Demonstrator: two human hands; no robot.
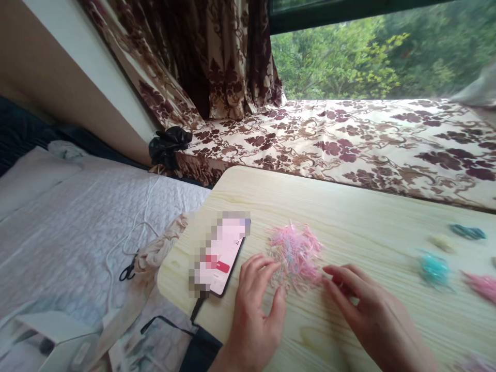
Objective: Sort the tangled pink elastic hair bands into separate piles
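Observation:
A loose pile of thin shiny strands [296, 250], mostly pink with some pale blue and whitish ones, lies on a light wooden table [263, 194]. My left hand [258, 305] is at the pile's lower left edge, fingers curved and thumb apart, fingertips close to the strands. On the other side, my right hand [360, 297] has its index finger and thumb tips at the pile's right edge, with a narrow gap between them. No strand can be made out in either hand. Left of the pile lies a phone [222, 263] with a lit screen, partly blurred out.
Toward the right of the table are a turquoise bundle [434, 268], a pink bundle [482, 285], a dark teal bundle [468, 231] and a cream bundle [442, 242]. A bed [77, 222] with a white cable borders the left; a flowered window seat [349, 139] lies behind.

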